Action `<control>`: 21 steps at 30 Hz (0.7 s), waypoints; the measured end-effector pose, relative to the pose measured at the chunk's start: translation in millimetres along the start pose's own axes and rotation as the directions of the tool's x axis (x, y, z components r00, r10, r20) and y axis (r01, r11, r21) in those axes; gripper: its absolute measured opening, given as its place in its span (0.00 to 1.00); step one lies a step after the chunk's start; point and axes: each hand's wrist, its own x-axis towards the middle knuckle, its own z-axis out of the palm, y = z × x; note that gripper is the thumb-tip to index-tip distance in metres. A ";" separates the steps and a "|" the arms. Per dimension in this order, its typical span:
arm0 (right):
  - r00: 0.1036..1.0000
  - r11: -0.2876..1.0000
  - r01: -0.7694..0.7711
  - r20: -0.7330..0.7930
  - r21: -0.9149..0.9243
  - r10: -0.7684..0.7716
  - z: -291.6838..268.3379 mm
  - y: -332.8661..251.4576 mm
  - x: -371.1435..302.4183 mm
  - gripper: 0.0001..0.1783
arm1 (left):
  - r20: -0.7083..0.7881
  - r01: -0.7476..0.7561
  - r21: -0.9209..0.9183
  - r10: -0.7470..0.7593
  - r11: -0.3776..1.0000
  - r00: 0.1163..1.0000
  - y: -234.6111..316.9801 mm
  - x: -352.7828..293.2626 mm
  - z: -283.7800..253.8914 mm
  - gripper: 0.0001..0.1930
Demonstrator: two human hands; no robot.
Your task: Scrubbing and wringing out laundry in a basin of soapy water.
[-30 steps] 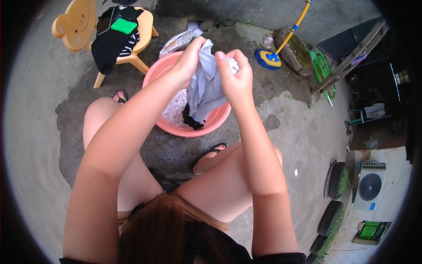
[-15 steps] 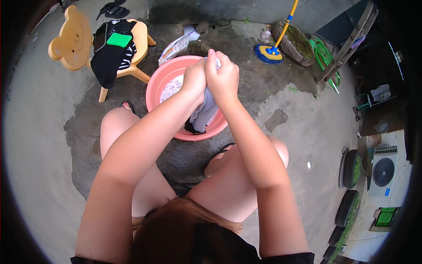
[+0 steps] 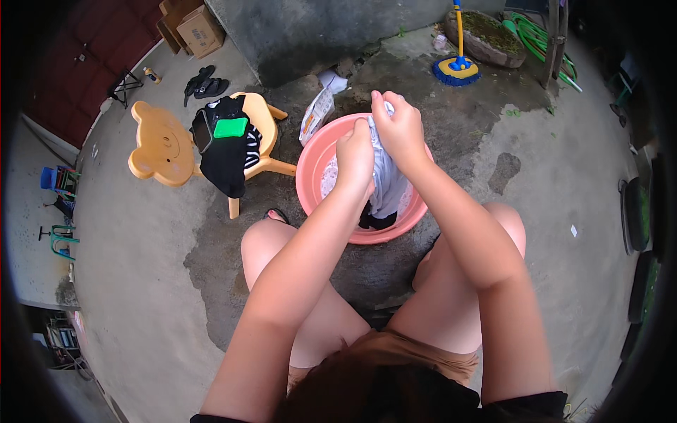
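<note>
Hands (image 3: 397, 134) now slightly apart (earlier together) on pale cloth (image 3: 384, 178).

Pale grey-blue fabric cloth (image 3: 386, 176): creased, bunched at its top in both hands (image 3: 397, 130), hanging down into the basin
Black cloth piece (image 3: 378, 221): crumpled low in the basin, at the pale cloth's lower end
Round pink basin (image 3: 308, 168): upright on wet concrete (image 3: 218, 275), whitish suds (image 3: 328, 178) inside

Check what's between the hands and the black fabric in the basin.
Pale grey cloth, hanging from left hand and right hand to the black fabric, in the head view.
</note>
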 end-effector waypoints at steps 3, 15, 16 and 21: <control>0.988 0.985 0.078 0.119 0.151 -0.097 13.0 -39.8 -37.1 0.18 | 0.027 -0.006 -0.149 0.010 0.989 1.000 4.9 22.7 -30.4 0.15; 0.978 0.976 0.188 0.075 0.107 -0.197 24.2 -45.5 -40.1 0.16 | 0.245 -0.081 -0.223 0.136 0.971 0.960 1.7 28.3 -58.7 0.16; 0.975 0.979 0.189 0.104 0.071 -0.196 23.1 -43.5 -37.7 0.16 | 0.181 -0.033 -0.271 0.085 0.962 0.980 1.3 26.2 -52.4 0.15; 1.000 0.999 0.020 -0.020 -0.049 -0.021 5.0 -16.1 6.2 0.19 | 0.051 -0.045 0.101 0.040 0.994 0.998 8.1 -2.6 -14.7 0.16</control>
